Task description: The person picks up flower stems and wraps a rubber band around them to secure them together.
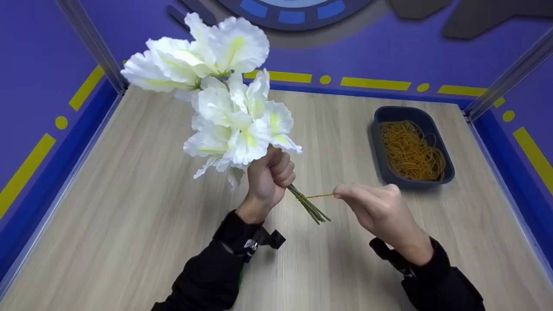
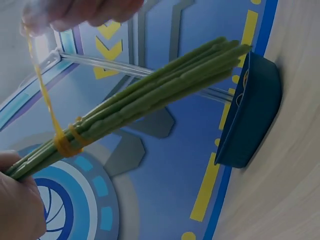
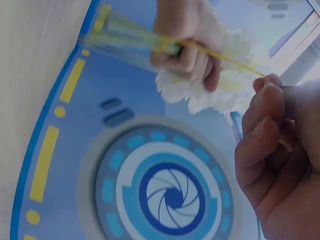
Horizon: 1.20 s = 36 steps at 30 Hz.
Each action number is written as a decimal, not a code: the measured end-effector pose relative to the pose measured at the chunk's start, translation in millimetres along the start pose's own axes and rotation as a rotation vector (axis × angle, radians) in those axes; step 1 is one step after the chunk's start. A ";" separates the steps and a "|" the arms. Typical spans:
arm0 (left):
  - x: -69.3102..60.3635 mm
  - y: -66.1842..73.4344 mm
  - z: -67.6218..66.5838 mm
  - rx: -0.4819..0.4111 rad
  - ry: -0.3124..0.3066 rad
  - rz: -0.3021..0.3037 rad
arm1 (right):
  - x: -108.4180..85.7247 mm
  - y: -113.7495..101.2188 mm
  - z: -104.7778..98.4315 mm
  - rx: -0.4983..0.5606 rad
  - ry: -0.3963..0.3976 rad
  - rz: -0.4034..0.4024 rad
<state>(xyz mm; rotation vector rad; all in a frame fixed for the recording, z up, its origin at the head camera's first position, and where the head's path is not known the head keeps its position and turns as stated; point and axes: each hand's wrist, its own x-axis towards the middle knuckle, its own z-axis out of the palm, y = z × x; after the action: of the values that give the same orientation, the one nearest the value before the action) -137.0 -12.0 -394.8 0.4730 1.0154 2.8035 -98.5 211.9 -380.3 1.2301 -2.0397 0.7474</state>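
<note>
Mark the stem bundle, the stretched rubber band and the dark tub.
Stem bundle (image 2: 160,90), left wrist view: mid-length of the stems.
Rubber band (image 2: 62,145), left wrist view: coils round the stems.
Dark tub (image 1: 398,114), head view: far inner wall.

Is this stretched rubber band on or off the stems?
On: the rubber band wraps the stems, one end pinched by the right hand.

The left grip (image 1: 270,175) holds white flowers (image 1: 236,123); the right grip (image 1: 384,211) pinches a yellow band (image 1: 319,196) round their stems (image 1: 313,209).
</note>
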 end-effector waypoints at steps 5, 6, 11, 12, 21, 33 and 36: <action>-2.6 2.6 7.5 -0.032 -0.067 -0.085 | -3.4 18.1 -2.4 -0.051 0.011 0.089; -3.0 2.8 8.6 -0.051 -0.074 -0.103 | -4.2 21.4 -1.9 -0.052 0.010 0.102; -4.4 1.3 10.3 -0.229 -0.110 -0.163 | -8.3 34.8 2.9 -0.047 -0.016 0.164; -4.4 1.0 10.4 -0.272 -0.119 -0.170 | -9.0 36.8 4.1 -0.042 -0.030 0.178; -6.5 3.9 14.0 -0.471 -0.129 -0.175 | -9.2 37.9 23.2 0.023 -0.114 0.154; -3.9 7.4 8.5 -0.477 -0.151 -0.147 | -5.5 27.5 11.4 0.376 -0.068 0.286; -3.6 8.4 5.6 -0.404 -0.151 -0.115 | -3.5 22.6 1.8 0.438 -0.054 0.323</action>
<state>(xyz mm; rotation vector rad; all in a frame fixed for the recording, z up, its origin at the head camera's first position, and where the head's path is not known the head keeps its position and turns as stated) -131.8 -15.8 -386.3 0.5409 0.4153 2.7172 -118.0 221.5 -387.3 1.1638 -2.2205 1.3860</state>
